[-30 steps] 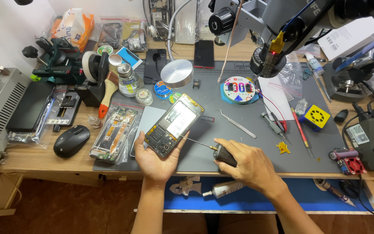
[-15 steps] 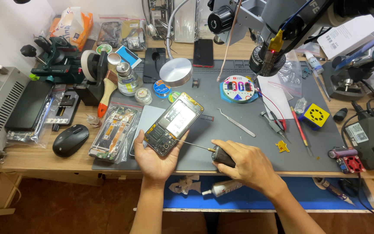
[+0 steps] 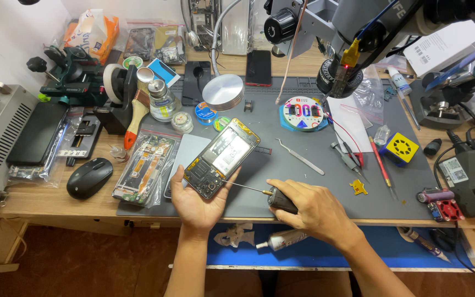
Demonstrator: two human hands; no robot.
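Lower middle of the frame, and here's the action: the left hand (image 3: 196, 203) cradles an opened phone (image 3: 222, 158) from below, palm up, fingers curled round its lower end, thumb up along the left edge. The phone's back is off, battery and circuit board exposed. It hovers over the grey work mat (image 3: 281, 181), just below centre.

The right hand (image 3: 314, 208) is wrapped round the dark handle of a slim screwdriver (image 3: 259, 191), fingers closed firmly on it. The thin shaft runs left from the handle, tilted slightly upward, and the tip meets the phone's lower right edge, close by the left thumb.

Now the risks, as I read them. That tip sits on a small target; a slip would drive it across the board or into the left thumb. The phone has only one palm for support, no clamp, so a hard push could tip it out of the hand. A freed screw could easily vanish among the clutter: tweezers (image 3: 299, 156) lie just to the right, red-handled tools (image 3: 381, 166) further right, and a bagged phone frame (image 3: 143, 168) sits just to the left.

Orientation: the phone's long axis runs diagonally, near end at lower left in the palm, far end pointing to the upper right, open side facing up. The screwdriver's long axis lies almost horizontal, tip left, handle right.
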